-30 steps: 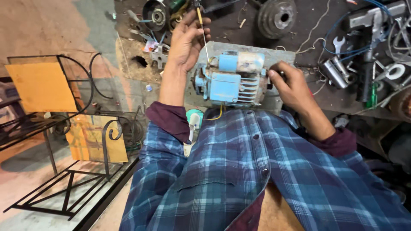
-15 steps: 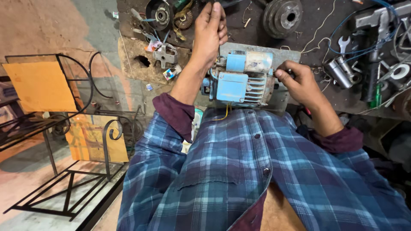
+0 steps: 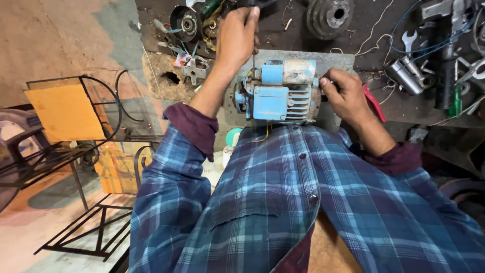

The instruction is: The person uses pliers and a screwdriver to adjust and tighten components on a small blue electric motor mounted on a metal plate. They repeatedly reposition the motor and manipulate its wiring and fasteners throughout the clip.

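Dark, grimy workshop surface (image 3: pixel 364 106), oily and cluttered. On it we see a grooved pulley wheel (image 3: pixel 329 16) at top centre, a round bearing housing (image 3: pixel 184 21) top left, an open-end wrench (image 3: pixel 409 39) and a metal cylinder part (image 3: pixel 404 76) to the right, with blue wires (image 3: pixel 429 48) looping over the tools. Red-handled tool (image 3: pixel 374 102) lies just beside our right wrist. Left of the surface: bare concrete floor (image 3: pixel 55 40), a black wrought-iron frame (image 3: pixel 76 151) and an orange panel (image 3: pixel 63 112) leaning in it.

Blue electric motor (image 3: pixel 280 91) sits on a grey metal plate (image 3: pixel 333 60) at the near edge of the surface, right against our plaid shirt. Long axis runs left-right across the view; cooling fins face us, capacitor box on top. Right end is covered by our right hand (image 3: pixel 346 93), so we cannot tell which end carries the shaft.

Left hand (image 3: pixel 237 35) is fisted around a thin screwdriver (image 3: pixel 253 50), shaft pointing down to the motor's upper left corner. Right hand grip closed on the motor's right end, fingers wrapped over it, steadying.
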